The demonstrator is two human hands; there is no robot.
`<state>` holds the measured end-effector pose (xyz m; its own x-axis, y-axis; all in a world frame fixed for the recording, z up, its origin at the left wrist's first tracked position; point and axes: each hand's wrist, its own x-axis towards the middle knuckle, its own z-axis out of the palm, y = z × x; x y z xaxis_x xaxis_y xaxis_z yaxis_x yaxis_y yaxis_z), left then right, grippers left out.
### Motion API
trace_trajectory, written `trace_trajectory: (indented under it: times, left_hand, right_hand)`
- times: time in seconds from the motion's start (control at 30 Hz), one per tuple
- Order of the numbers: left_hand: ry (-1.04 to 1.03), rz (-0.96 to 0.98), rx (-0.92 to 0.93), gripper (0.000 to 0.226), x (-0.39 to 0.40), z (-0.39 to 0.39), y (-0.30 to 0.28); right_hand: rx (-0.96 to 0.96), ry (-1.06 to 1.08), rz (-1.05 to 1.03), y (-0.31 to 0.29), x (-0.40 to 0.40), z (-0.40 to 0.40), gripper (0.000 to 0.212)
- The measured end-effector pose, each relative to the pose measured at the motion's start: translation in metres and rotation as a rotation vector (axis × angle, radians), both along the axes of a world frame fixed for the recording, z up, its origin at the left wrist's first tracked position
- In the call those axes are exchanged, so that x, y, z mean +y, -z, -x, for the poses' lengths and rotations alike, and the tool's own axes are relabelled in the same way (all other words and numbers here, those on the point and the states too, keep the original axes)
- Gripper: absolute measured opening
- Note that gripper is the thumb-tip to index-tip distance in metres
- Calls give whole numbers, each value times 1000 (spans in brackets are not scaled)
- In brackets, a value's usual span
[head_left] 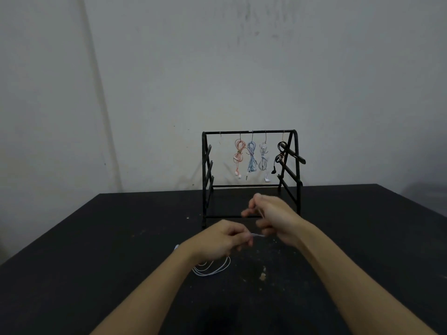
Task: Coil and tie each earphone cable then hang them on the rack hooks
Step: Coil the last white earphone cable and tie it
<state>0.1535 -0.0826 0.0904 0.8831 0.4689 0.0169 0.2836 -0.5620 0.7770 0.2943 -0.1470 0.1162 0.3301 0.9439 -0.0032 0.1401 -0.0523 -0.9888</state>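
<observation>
- Both hands work one white earphone cable [212, 268]: our left hand [222, 238] has its fingers curled round the gathered strands, which we judge keeps the coil from springing apart.
- Just below and nearer than that hand, the cable's loose loops sag onto the black table [96, 250], so only the bunched part is controlled.
- A short taut stretch of cable runs from the left fingertips to our right hand [268, 217], just beside it and slightly farther out.
- Our right hand seems to pinch something thin, perhaps a tie or the cable end; blur leaves us unsure.
- Beyond both hands stands the black rack [251, 175], facing us for an easy reach.
- On its top bar hang pink [239, 154], blue [251, 157], white-grey [263, 158] and black [280, 155] earphone bundles.
- One hook [220, 139] at the bar's left looks free, likely for this cable.
</observation>
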Motion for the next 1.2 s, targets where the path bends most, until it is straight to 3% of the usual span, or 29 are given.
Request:
trace_trajectory:
  times: [0.07,0.17,0.33,0.43,0.57,0.83,1.1,1.2]
  left_hand:
    - [-28,-193,-9,18,5,-2,-1]
    - [-56,-321,0,14,13,2,-12]
    - [-8,-448,94,11,26,15,-27]
    - [-96,-543,-146,11,21,11,-23]
    - [-90,-416,-399,6,11,3,-16]
    - [-77,-79,-492,8,5,1,-11]
    - [-40,-228,-364,7,5,-4,-11]
    - [-84,-207,-344,6,5,-3,-10]
  right_hand:
    - [-249,-78,76,3,-5,4,30]
    - [-390,-187,104,11,-10,4,37]
    - [-344,-281,189,15,-18,-6,41]
    - [-253,-265,161,16,-15,-3,40]
    - [-87,-208,227,19,-8,2,34]
    - [140,-339,367,15,-11,-6,35]
    - [317,-335,326,14,-9,-9,23]
    - [289,-315,219,13,-12,-11,35]
